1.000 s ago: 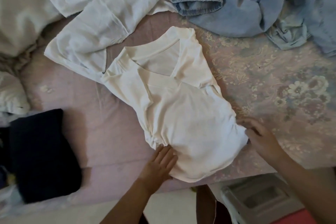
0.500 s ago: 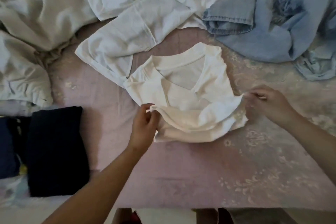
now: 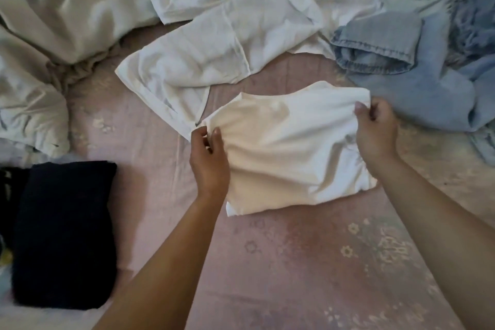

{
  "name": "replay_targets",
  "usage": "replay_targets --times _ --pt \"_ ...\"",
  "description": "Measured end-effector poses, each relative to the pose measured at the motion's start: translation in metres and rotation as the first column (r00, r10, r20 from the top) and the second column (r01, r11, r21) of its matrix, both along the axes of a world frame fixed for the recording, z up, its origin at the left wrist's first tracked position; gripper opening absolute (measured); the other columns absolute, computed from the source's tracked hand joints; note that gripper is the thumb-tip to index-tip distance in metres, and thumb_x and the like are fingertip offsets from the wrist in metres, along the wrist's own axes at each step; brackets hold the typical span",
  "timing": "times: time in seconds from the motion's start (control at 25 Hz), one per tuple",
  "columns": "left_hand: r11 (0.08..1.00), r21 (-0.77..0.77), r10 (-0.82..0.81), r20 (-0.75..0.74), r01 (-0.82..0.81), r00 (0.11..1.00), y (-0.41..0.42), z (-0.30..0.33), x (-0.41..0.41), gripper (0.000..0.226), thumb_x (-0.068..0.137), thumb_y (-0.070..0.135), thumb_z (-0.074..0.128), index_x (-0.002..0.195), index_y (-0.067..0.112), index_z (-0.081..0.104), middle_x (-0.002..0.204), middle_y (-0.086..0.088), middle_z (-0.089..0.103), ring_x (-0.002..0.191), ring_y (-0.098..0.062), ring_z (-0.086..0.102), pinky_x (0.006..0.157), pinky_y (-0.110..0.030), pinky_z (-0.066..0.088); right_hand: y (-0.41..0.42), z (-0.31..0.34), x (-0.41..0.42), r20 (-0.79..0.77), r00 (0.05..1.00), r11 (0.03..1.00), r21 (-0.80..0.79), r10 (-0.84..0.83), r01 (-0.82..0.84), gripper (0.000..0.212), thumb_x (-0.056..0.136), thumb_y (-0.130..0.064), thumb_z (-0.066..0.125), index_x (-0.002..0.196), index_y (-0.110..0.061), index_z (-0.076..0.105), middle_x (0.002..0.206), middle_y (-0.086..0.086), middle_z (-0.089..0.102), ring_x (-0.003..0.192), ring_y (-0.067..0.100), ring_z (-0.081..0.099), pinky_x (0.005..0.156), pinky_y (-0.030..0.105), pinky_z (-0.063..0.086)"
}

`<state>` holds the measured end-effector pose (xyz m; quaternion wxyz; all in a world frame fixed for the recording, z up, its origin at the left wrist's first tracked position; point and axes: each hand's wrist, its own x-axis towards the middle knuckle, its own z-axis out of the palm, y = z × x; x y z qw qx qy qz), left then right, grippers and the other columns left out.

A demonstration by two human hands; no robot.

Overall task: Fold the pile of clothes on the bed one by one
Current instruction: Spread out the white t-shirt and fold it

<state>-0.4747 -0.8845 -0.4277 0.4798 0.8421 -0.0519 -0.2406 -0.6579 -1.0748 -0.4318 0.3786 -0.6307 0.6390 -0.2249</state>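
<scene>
while a white cloth [image 3: 203, 61] and blue jeans [image 3: 396, 43] lie behind it and a dark folded pile [image 3: 64, 233] sits to the left, the white shirt [image 3: 289, 147] lies folded on the pink bed [image 3: 294, 262], long side left to right. the left hand [image 3: 209, 161] and right hand [image 3: 375, 131] each pinch a far corner with curled fingers.

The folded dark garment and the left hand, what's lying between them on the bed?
Only bare pink bedsheet separates the folded dark garment from the left hand, seen in the head view.
</scene>
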Motion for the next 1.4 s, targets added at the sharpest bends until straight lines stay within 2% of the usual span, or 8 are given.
replay_targets --times 0.12,0.24,0.4,0.64,0.84,0.96,1.08,1.4 --pt "0.999 0.052 0.008 0.022 -0.009 1.0 0.002 -0.011 -0.002 0.019 0.1 0.03 0.044 0.096 0.011 0.044 0.076 0.009 0.048 0.066 0.003 0.05 0.058 -0.008 0.038 -0.008 -0.015 0.002 -0.04 0.999 1.0 0.002 0.017 -0.017 0.017 0.098 -0.027 0.049 0.092 -0.011 0.048 0.076 0.001 0.048 0.07 0.014 0.046 0.064 0.014 0.044" --pt "0.993 0.11 -0.044 0.009 0.043 0.999 0.002 -0.023 -0.005 0.02 0.099 0.03 0.047 0.104 0.01 0.046 0.092 0.001 0.055 0.08 -0.01 0.054 0.072 -0.024 0.046 -0.012 -0.029 0.004 -0.141 0.99 0.996 0.088 0.031 -0.019 0.02 0.096 -0.026 0.052 0.104 -0.008 0.052 0.098 0.014 0.058 0.094 0.029 0.056 0.087 0.043 0.048" --pt "0.977 0.215 -0.061 0.255 0.005 0.965 0.01 -0.03 0.009 0.048 0.09 0.023 0.063 0.127 0.0 0.043 0.119 -0.017 0.046 0.11 -0.031 0.047 0.097 -0.04 0.043 0.049 -0.025 0.013 -0.393 0.865 0.835 -0.32 0.313 -0.448 0.044 0.09 -0.02 0.05 0.127 0.002 0.049 0.126 0.026 0.049 0.117 0.035 0.041 0.098 0.04 0.031" --pt "0.976 0.194 -0.058 -0.189 0.095 0.98 0.009 -0.016 0.054 0.049 0.078 0.033 0.075 0.115 0.007 0.057 0.098 -0.003 0.065 0.088 -0.016 0.062 0.075 -0.027 0.051 0.216 -0.043 0.048 -0.621 0.463 0.5 -0.129 0.633 -0.856 0.087 0.075 -0.06 0.052 0.142 -0.008 0.033 0.149 0.017 0.035 0.14 0.028 0.026 0.109 0.055 0.022" --pt "0.941 0.211 -0.154 -0.431 0.265 0.889 0.005 -0.004 0.074 0.02 0.08 0.021 0.075 0.085 0.006 0.062 0.085 -0.012 0.067 0.068 -0.021 0.066 0.061 -0.035 0.06 0.222 -0.045 0.062 -0.653 0.485 0.631 -0.014 0.582 -0.776 0.085 0.068 -0.032 0.071 0.142 -0.01 0.035 0.146 0.012 0.043 0.137 0.027 0.034 0.107 0.056 0.024" --pt "0.972 0.067 -0.156 -0.527 0.224 0.835 -0.005 0.018 0.076 0.019 0.086 0.013 0.069 0.098 0.0 0.062 0.085 -0.012 0.067 0.072 -0.021 0.067 0.052 -0.028 0.057 0.211 -0.031 0.059 -0.273 0.755 0.757 -0.125 0.596 -0.642 0.052 0.085 -0.02 0.048 0.135 -0.006 0.043 0.14 0.013 0.049 0.131 0.023 0.04 0.109 0.039 0.031" --pt "0.965 -0.114 -0.255 -0.612 0.235 0.748 -0.041 0.039 0.063 0.013 0.089 0.01 0.065 0.096 0.0 0.061 0.085 -0.013 0.067 0.072 -0.021 0.068 0.054 -0.03 0.057 0.195 0.015 0.045 0.191 0.949 0.954 0.121 0.249 -0.275 0.028 0.097 -0.021 0.045 0.124 -0.026 0.049 0.127 -0.007 0.051 0.119 0.01 0.045 0.1 0.017 0.035" --pt "0.838 -0.233 -0.537 -0.519 0.494 0.665 -0.183 0.034 -0.053 0.015 0.096 0.014 0.053 0.104 0.003 0.048 0.09 -0.022 0.06 0.064 -0.03 0.064 0.055 -0.037 0.057 0.1 0.036 -0.027 0.345 0.826 0.859 0.425 -0.446 0.286 0.03 0.098 -0.028 0.049 0.118 -0.009 0.06 0.112 0.002 0.065 0.089 0.004 0.06 0.068 0.009 0.048"
